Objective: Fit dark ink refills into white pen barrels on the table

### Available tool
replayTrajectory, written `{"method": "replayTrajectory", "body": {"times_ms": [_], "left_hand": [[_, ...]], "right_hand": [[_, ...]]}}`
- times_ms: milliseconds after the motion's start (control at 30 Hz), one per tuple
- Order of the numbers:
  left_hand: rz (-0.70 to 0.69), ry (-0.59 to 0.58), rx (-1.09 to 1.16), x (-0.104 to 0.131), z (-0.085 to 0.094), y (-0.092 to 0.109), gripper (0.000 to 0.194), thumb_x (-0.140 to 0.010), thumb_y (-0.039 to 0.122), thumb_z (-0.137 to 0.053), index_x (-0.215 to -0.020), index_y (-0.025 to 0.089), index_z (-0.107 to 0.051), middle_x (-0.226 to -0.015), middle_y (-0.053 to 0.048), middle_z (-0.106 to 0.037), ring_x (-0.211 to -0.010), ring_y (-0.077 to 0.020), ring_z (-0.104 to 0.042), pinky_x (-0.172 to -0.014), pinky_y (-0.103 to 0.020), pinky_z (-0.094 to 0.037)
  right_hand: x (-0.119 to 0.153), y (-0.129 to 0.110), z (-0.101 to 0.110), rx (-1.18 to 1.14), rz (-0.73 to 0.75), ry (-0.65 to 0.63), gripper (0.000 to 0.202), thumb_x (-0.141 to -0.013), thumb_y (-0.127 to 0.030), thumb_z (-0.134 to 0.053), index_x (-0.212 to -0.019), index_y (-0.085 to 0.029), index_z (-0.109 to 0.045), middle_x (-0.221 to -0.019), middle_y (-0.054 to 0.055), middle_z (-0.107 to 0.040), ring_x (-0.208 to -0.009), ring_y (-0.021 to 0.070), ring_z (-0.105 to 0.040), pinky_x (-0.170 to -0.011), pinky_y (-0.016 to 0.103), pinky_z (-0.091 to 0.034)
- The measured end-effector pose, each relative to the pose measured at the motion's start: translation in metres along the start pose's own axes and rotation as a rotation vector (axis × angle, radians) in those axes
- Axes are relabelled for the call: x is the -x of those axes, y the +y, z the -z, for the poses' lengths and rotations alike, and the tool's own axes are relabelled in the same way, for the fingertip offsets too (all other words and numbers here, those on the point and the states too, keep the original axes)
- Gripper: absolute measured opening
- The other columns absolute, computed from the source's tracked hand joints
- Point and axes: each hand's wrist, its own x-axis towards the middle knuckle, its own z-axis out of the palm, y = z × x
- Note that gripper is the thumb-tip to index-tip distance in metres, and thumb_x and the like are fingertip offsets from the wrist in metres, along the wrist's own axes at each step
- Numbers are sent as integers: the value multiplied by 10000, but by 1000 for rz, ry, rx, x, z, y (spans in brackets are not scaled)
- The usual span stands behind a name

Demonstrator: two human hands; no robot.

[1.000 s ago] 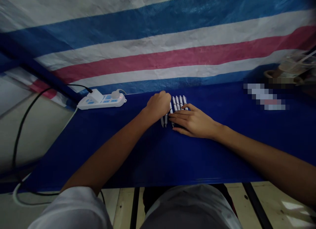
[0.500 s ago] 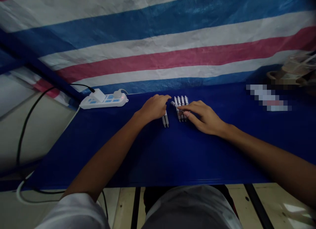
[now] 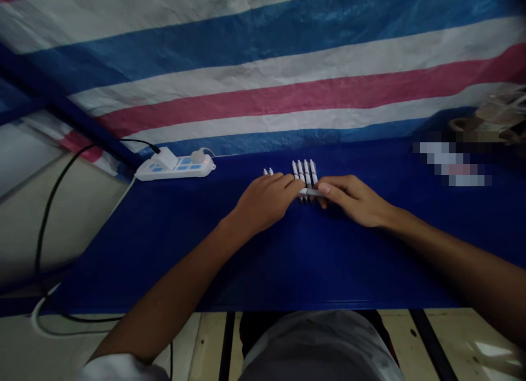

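Hands [image 3: 269, 201] [image 3: 356, 199] pinching one pen [image 3: 311, 192] | four pens [image 3: 303, 174] behind | power strip [image 3: 176, 167] left

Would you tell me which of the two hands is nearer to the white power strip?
Left. The left hand is nearer, to the right of the power strip; the right hand is on the same side but farther away.

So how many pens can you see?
7: four pens in a row, two pens partly covered by the left hand, one pen between that and the right hand. More may be hidden.
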Motion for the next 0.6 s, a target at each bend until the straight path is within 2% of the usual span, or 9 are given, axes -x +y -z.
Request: {"method": "replayTrajectory", "body": {"times_ms": [100, 167, 233, 300, 400, 500, 600], "left_hand": [[43, -137, 42, 8, 5, 11, 297, -1113, 319, -340, -1111, 179, -602, -932, -72, -721, -877, -242, -698, -723, -321, -478], [45, -295, 158, 14, 8, 13, 296, -1111, 378, -356, -1113, 180, -576, -829, -44, -711, -730, -231, -691, -613, -303, -433], [57, -368, 311, 18, 8, 11, 265, -1107, 391, -380, -1131, 186, -547, -780, -23, -702, -694, -230, -692, -596, -301, -418], [99, -347, 441, 21, 6, 8, 234, -1099, 397, -410, -1155, 198, -521, -796, -13, -704, -707, -228, -699, -620, -304, -433], [162, -255, 515, 21, 2, 6, 206, -1092, 387, -421, -1108, 207, -520, -849, -17, -703, -726, -220, -691, -645, -314, -456], [164, -143, 481, 19, -4, 9, 238, -1100, 364, -386, -1056, 196, -550, -982, -50, -696, -807, -211, -682, -708, -327, -493], [127, -56, 389, 18, -12, 12, 327, -1112, 348, -317, -1061, 175, -590, -1031, -72, -667, -890, -216, -666, -789, -345, -519]], "right_hand": [[2, -4, 2, 135, 22, -228, 597, -1083, -565, -320, -747, -190, -640, -632, 4, -628, -563, 133, -561, -595, 276, -405], [4, -5, 2, 280, 117, -253, 555, -1081, -560, -352, -772, -192, -630, -696, 26, -657, -602, 150, -580, -619, 289, -399], [5, -5, 2, 407, 204, -237, 493, -1073, -545, -405, -829, -192, -646, -758, 45, -682, -637, 167, -601, -620, 296, -384], [5, -4, 2, 437, 224, -227, 459, -1079, -511, -419, -848, -192, -656, -739, 35, -687, -616, 161, -607, -606, 290, -377], [6, -2, 2, 311, 197, -189, 356, -1079, -424, -453, -925, -197, -679, -784, 23, -740, -624, 142, -647, -616, 269, -424], [5, -1, 1, 183, 165, -91, 251, -1042, -377, -522, -1086, -198, -691, -972, 48, -791, -688, 143, -688, -640, 264, -481], [5, 0, -1, 106, 92, -47, 252, -1035, -367, -522, -1121, -196, -685, -960, 57, -789, -720, 161, -704, -633, 269, -509]]}}
